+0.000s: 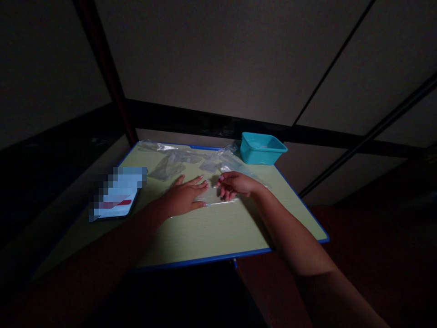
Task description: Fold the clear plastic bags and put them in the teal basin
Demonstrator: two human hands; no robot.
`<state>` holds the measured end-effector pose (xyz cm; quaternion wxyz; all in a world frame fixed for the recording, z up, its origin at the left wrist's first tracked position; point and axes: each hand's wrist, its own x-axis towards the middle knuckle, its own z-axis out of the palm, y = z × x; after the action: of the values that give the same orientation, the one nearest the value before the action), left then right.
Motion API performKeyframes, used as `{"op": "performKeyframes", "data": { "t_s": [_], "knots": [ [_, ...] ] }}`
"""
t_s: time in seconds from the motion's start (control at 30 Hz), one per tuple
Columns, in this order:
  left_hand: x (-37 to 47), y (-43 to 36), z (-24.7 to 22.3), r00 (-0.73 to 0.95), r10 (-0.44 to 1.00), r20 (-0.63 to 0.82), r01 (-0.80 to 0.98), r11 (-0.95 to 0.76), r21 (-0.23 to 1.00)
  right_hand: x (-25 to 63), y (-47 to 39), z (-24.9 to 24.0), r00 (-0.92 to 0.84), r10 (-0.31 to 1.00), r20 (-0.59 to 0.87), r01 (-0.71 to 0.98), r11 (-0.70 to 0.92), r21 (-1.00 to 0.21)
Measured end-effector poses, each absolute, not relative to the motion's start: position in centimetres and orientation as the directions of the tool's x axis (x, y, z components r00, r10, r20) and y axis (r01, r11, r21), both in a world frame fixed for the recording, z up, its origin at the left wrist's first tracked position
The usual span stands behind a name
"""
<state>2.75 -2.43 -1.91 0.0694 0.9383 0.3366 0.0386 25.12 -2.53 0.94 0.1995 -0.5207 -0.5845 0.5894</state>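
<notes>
My left hand (186, 197) lies flat with its fingers spread, pressing on a clear plastic bag (215, 197) on the tabletop. Just to its right, my right hand (235, 185) hovers over or touches the same bag, its fingers curled in and thumb near the fingertips. Whether anything thin is pinched there cannot be made out. More clear plastic bags (169, 165) lie loosely overlapped behind my hands, toward the far edge.
The pale table (205, 237) has a blue edge. A turquoise plastic basket (262, 155) stands at its far right corner. A lit tablet or phone (119, 193), partly blurred out, lies at the left. Panelled walls (211, 59) rise behind the table.
</notes>
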Motion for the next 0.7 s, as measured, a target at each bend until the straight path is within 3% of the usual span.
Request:
{"op": "performKeyframes", "data": {
  "t_s": [0.1, 0.2, 0.33, 0.5, 0.6, 0.7],
  "knots": [
    [2.7, -2.4, -1.9, 0.774, 0.632, 0.044, 0.617, -0.768, 0.17, 23.6, -3.4, 0.9, -0.556, 0.735, -0.387, 0.251, -0.296, -0.922],
    [2.7, -2.4, -1.9, 0.774, 0.631, 0.043, 0.616, -0.768, 0.173, 23.2, -3.6, 0.8, -0.578, 0.711, -0.4, 0.246, -0.316, -0.916],
    [2.7, -2.3, -2.0, 0.769, 0.639, 0.028, 0.626, -0.76, 0.172, 24.4, -3.1, 0.7, -0.506, 0.734, -0.453, 0.331, -0.32, -0.888],
    [2.8, -2.5, -1.8, 0.764, 0.645, 0.008, 0.634, -0.753, 0.177, 26.1, -2.3, 0.8, -0.295, 0.788, -0.54, 0.577, -0.303, -0.758],
    [2.8, -2.6, -1.6, 0.757, 0.653, 0.01, 0.641, -0.746, 0.178, 26.5, -2.3, 1.1, -0.223, 0.829, -0.512, 0.688, -0.238, -0.685],
    [2.8, -2.7, -1.7, 0.759, 0.651, 0.022, 0.639, -0.75, 0.17, 26.1, -2.7, 1.5, -0.245, 0.876, -0.415, 0.689, -0.143, -0.71]
  ]
}}
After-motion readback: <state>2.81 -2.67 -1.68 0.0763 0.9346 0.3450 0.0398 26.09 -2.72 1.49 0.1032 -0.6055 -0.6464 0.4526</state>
